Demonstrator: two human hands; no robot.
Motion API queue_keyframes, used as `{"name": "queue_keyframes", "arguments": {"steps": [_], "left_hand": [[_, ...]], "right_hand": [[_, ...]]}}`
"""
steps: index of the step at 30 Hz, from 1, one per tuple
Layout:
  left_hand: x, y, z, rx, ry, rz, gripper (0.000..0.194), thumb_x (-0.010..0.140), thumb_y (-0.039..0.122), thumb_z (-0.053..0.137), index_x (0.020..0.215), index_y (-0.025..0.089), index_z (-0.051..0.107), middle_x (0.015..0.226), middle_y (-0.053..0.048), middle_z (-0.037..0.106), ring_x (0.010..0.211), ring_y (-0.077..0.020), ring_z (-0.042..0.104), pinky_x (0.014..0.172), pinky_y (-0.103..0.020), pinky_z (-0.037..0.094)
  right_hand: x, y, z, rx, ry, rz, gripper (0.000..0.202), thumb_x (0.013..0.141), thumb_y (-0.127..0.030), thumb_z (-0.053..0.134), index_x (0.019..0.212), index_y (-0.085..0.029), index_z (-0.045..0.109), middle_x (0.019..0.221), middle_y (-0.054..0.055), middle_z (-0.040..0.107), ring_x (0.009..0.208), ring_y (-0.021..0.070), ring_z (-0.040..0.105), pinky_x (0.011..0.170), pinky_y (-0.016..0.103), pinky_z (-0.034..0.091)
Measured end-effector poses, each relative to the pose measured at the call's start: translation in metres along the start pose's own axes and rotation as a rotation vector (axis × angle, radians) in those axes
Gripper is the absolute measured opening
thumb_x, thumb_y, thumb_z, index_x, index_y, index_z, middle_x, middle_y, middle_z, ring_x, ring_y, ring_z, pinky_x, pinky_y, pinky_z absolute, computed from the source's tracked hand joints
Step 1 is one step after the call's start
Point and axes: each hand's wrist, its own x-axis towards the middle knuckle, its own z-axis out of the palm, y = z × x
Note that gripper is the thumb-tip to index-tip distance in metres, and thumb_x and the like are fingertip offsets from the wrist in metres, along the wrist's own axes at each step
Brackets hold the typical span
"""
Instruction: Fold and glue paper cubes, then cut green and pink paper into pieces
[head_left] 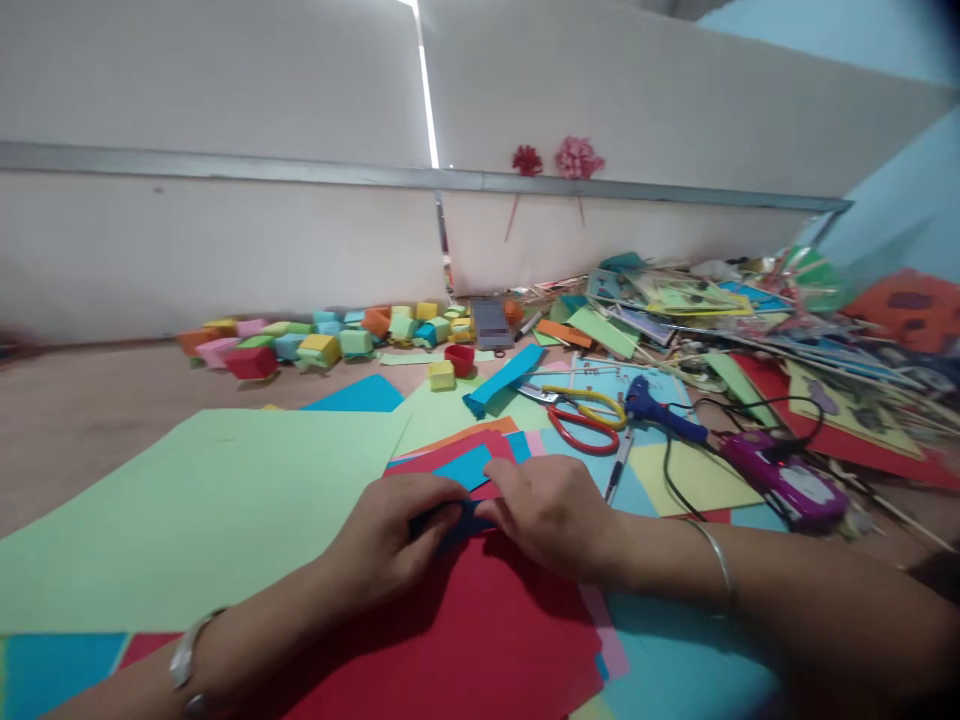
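Observation:
Between my two hands is a piece of blue paper [466,520], pinched by the fingers of both. My left hand [397,530] grips its left side, thumb on top. On its right side my right hand [551,515] pinches it between thumb and fingers. The hands cover most of the piece, so its full shape is hidden. Beneath them lies a stack of coloured paper with a red sheet [465,630] on top. Just beyond the hands a lighter blue strip [463,466] rests on the stack.
Scissors [581,422], a blue glue gun [664,412], a pen [619,460] and a purple box with cables [784,480] lie to the right. Small paper boxes [319,350] line the back. A light green sheet [210,510] spreads at left. Paper scraps and sticks [675,300] pile up back right.

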Motion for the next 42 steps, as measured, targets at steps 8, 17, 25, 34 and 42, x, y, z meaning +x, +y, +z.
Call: {"name": "queue_keyframes", "arguments": {"steps": [8, 17, 25, 34, 42], "left_hand": [[0.012, -0.009, -0.008, -0.027, 0.194, -0.479, 0.043, 0.071, 0.059, 0.055, 0.083, 0.022, 0.074, 0.085, -0.005, 0.079, 0.078, -0.0273, 0.07, 0.068, -0.033, 0.053], [0.018, -0.007, -0.014, -0.055, 0.397, -0.566, 0.041, 0.075, 0.059, 0.051, 0.086, 0.023, 0.067, 0.085, -0.002, 0.072, 0.084, -0.0243, 0.065, 0.075, -0.032, 0.051], [0.014, -0.001, -0.01, 0.193, 0.217, -0.4, 0.036, 0.084, 0.054, 0.042, 0.08, 0.025, 0.062, 0.072, 0.0, 0.069, 0.064, -0.0194, 0.062, 0.062, -0.029, 0.046], [0.008, -0.007, -0.001, 0.649, -0.047, -0.174, 0.034, 0.09, 0.034, 0.035, 0.077, 0.02, 0.063, 0.091, -0.013, 0.068, 0.083, -0.0291, 0.064, 0.073, -0.041, 0.048], [0.009, -0.013, -0.001, 0.621, -0.045, -0.16, 0.026, 0.09, 0.032, 0.039, 0.084, 0.021, 0.061, 0.093, -0.01, 0.068, 0.084, -0.0262, 0.062, 0.075, -0.039, 0.049]], "right_hand": [[-0.016, -0.029, -0.003, -0.017, -0.068, -0.68, 0.011, 0.08, -0.016, 0.056, 0.074, -0.023, 0.05, 0.047, -0.008, 0.045, 0.046, 0.014, 0.046, 0.042, 0.029, 0.02], [-0.014, -0.031, -0.006, -0.014, -0.252, -0.659, 0.011, 0.079, -0.013, 0.057, 0.072, -0.021, 0.053, 0.048, -0.005, 0.052, 0.044, 0.0139, 0.049, 0.04, 0.029, 0.017], [-0.017, -0.031, -0.004, -0.023, -0.265, -0.624, 0.01, 0.082, -0.012, 0.053, 0.078, -0.021, 0.052, 0.05, -0.005, 0.053, 0.045, 0.0142, 0.049, 0.039, 0.029, 0.015], [-0.015, -0.032, -0.007, -0.031, -0.319, -0.598, 0.008, 0.084, -0.013, 0.053, 0.082, -0.021, 0.054, 0.052, -0.005, 0.054, 0.046, 0.014, 0.049, 0.039, 0.027, 0.017], [-0.018, -0.03, -0.001, -0.011, -0.29, -0.596, 0.007, 0.087, -0.015, 0.053, 0.086, -0.021, 0.054, 0.053, -0.005, 0.057, 0.046, 0.0137, 0.048, 0.04, 0.028, 0.016]]}}
